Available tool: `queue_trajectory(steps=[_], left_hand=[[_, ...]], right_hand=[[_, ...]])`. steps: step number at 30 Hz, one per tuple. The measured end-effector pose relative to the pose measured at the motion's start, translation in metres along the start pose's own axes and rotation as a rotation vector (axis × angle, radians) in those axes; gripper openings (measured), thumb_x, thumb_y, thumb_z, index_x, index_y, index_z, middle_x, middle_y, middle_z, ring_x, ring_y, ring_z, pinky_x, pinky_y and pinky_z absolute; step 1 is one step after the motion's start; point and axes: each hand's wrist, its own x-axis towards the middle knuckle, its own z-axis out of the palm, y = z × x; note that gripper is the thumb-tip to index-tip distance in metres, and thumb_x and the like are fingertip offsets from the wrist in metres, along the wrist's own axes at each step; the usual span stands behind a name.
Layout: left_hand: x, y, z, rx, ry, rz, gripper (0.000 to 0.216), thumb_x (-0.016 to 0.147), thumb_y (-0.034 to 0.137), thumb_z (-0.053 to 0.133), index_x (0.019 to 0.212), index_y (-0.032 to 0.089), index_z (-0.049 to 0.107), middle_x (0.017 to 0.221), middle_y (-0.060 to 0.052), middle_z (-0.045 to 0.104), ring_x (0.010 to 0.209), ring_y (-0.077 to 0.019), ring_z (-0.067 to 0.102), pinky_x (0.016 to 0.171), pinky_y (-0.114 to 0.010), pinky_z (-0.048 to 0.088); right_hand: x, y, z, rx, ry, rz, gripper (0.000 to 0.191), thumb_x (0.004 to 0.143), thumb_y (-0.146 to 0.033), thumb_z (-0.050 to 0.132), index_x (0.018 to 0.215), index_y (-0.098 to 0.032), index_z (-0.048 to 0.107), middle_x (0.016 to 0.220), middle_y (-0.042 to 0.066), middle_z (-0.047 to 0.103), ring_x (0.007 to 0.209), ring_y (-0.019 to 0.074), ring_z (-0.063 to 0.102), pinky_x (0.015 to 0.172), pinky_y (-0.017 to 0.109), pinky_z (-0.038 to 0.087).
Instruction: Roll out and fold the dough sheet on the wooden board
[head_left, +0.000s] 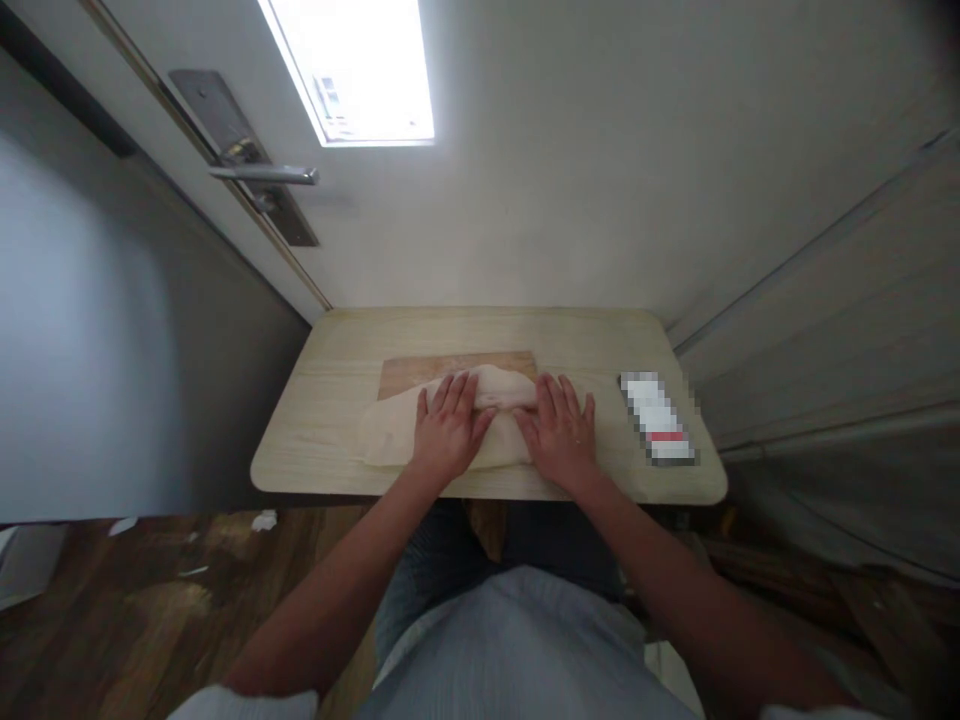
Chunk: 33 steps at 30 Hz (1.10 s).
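Observation:
A soft, pale cream sheet that looks like cloth (pixel 390 428) lies on the small table, with a raised fold along its far middle part. Pressing flat on its left half is my left hand (pixel 450 425), fingers stretched out and thumb pointing inward. My right hand (pixel 561 425) rests on the right end of the fold, fingers spread and its thumb turned toward the left one. The two thumbs are apart, with cloth showing between them. Under the far edge of the cloth a thin brown rectangular board (pixel 420 374) shows in part; the rest of it is covered.
The light wooden table (pixel 307 440) has rounded corners and stands against a white door (pixel 540 220). A phone (pixel 658 420), blurred out, lies at its right side. The metal door handle (pixel 270 175) is at upper left. Paper scraps (pixel 264 520) litter the wooden floor.

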Motion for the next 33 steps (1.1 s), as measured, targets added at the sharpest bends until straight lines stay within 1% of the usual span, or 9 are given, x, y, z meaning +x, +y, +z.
queue_trajectory(steps=[3,7,10,16,21,24,27,30,33], left_hand=[[0.025,-0.003,0.001,0.018,0.005,-0.009,0.061,0.103,0.055,0.028,0.157,0.027,0.034,0.16,-0.007,0.041,0.151,-0.0272,0.03,0.123,-0.056,0.02],[0.058,-0.009,0.003,0.044,0.008,-0.025,0.056,0.102,0.055,0.029,0.152,0.032,0.043,0.161,-0.004,0.039,0.15,-0.0287,0.031,0.122,-0.056,0.022],[0.079,-0.014,0.006,0.052,0.004,-0.04,0.055,0.103,0.054,0.026,0.15,0.033,0.046,0.161,-0.003,0.041,0.149,-0.0282,0.033,0.121,-0.056,0.022],[0.116,-0.024,0.007,0.031,-0.037,-0.026,0.059,0.104,0.054,0.016,0.148,0.031,0.047,0.16,-0.006,0.041,0.147,-0.0299,0.034,0.118,-0.06,0.026],[0.14,-0.032,0.011,0.012,-0.062,-0.02,0.059,0.104,0.055,0.016,0.148,0.03,0.047,0.159,-0.008,0.042,0.146,-0.0301,0.035,0.116,-0.061,0.028],[0.143,-0.034,0.013,0.01,-0.054,-0.009,0.058,0.104,0.055,0.017,0.147,0.03,0.047,0.158,-0.007,0.043,0.145,-0.0293,0.037,0.116,-0.061,0.029],[0.135,-0.032,0.014,0.015,-0.025,0.007,0.057,0.104,0.054,0.019,0.147,0.029,0.048,0.158,-0.008,0.043,0.145,-0.0299,0.037,0.116,-0.061,0.028],[0.114,-0.026,0.012,0.02,0.002,0.002,0.055,0.104,0.053,0.024,0.145,0.028,0.051,0.158,-0.008,0.044,0.145,-0.0312,0.037,0.117,-0.061,0.027],[0.082,-0.02,0.008,0.008,0.023,0.022,0.054,0.104,0.053,0.028,0.146,0.028,0.05,0.158,-0.007,0.045,0.146,-0.0317,0.036,0.118,-0.059,0.025]], right_hand=[[0.026,0.001,0.004,0.017,0.007,0.021,0.065,0.103,-0.053,0.033,0.153,-0.013,0.039,0.156,0.019,0.042,0.148,0.033,0.029,0.118,0.063,0.012],[0.058,0.002,0.007,0.009,-0.007,0.045,0.065,0.103,-0.056,0.029,0.151,-0.015,0.043,0.157,0.017,0.042,0.147,0.0322,0.03,0.119,0.061,0.011],[0.079,0.002,0.009,-0.003,-0.018,0.058,0.063,0.103,-0.055,0.028,0.15,-0.017,0.044,0.157,0.015,0.043,0.146,0.0323,0.03,0.119,0.062,0.011],[0.118,0.002,0.013,-0.027,-0.062,0.096,0.063,0.102,-0.057,0.027,0.148,-0.02,0.048,0.155,0.013,0.046,0.144,0.0347,0.034,0.117,0.064,0.014],[0.141,0.007,0.019,-0.017,-0.101,0.1,0.063,0.101,-0.058,0.031,0.149,-0.021,0.049,0.155,0.012,0.046,0.142,0.0363,0.035,0.116,0.064,0.019],[0.144,0.008,0.02,-0.019,-0.112,0.092,0.061,0.101,-0.056,0.033,0.149,-0.02,0.049,0.155,0.012,0.046,0.142,0.0367,0.036,0.116,0.064,0.02],[0.134,0.006,0.016,-0.018,-0.1,0.086,0.059,0.102,-0.053,0.033,0.148,-0.019,0.049,0.154,0.013,0.047,0.142,0.0367,0.036,0.116,0.066,0.018],[0.11,0.002,0.011,0.001,-0.073,0.073,0.059,0.102,-0.052,0.033,0.147,-0.018,0.05,0.154,0.013,0.047,0.143,0.0368,0.035,0.116,0.066,0.015],[0.075,-0.001,0.007,0.028,-0.059,0.039,0.061,0.103,-0.054,0.032,0.148,-0.016,0.047,0.155,0.015,0.046,0.144,0.0366,0.034,0.116,0.065,0.015]])
